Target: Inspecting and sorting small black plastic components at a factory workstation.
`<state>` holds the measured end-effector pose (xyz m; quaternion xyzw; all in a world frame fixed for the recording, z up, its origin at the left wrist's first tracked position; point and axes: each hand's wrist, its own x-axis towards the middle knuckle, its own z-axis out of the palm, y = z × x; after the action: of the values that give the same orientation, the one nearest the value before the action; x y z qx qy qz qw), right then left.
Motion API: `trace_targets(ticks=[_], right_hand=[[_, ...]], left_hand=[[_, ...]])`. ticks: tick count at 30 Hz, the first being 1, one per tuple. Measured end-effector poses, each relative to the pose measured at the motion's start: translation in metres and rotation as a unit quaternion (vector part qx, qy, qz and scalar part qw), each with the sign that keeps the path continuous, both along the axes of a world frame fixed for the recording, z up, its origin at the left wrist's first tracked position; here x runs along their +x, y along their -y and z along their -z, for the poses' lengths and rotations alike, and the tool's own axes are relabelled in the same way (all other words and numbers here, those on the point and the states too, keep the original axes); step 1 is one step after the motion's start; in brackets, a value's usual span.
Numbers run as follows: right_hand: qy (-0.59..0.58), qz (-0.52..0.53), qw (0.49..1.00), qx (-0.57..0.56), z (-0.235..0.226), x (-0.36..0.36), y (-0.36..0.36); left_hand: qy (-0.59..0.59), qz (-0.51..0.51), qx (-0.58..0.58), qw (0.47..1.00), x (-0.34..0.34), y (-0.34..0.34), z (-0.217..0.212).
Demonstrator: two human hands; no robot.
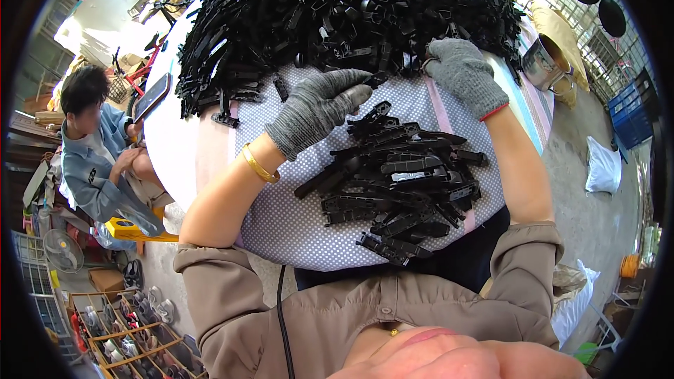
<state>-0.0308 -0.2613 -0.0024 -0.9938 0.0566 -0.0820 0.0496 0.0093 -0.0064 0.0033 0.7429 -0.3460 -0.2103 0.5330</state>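
Note:
My left hand [317,109], in a grey knit glove, hovers over the dotted tablecloth [281,221] just in front of a big heap of black plastic parts [337,17]. Its fingers stretch to the right with the thumb apart from them, and a black part lies by the fingertips. My right hand [463,76], gloved in grey with a red cuff, is at the heap's near edge. Its fingers curl inward; whatever they grip is hidden. Between my forearms, nearer to me, lies a smaller pile of long black clip-like plastic parts [404,182], roughly lined up.
A metal pot [546,63] stands at the table's right edge. To the left sits a person [105,151] beside a tablet-like device [152,97] on the table's edge. Shoe racks [133,330] and a fan [63,249] occupy the lower left. A white sack [603,165] rests on the floor.

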Motion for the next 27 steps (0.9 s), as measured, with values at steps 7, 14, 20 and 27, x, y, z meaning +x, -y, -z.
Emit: trace_targets(ticks=[7,14,20,27], right_hand=[[0.103,-0.176,0.941,0.271,-0.015,-0.019,-0.030],[0.028,-0.182,0.859,0.477,-0.020,-0.034,-0.051],[0.027,-0.146,0.816,0.559,-0.022,-0.034,-0.051],[0.052,-0.157,0.851,0.499,-0.022,-0.038,-0.053]], left_hand=[[0.051,0.027,-0.016,0.998,-0.003,0.002,0.005],[-0.022,0.072,-0.034,0.997,-0.004,0.000,-0.001],[-0.120,0.067,-0.019,0.990,-0.003,-0.004,-0.010],[-0.013,0.052,-0.011,0.999,-0.007,-0.003,-0.010]])
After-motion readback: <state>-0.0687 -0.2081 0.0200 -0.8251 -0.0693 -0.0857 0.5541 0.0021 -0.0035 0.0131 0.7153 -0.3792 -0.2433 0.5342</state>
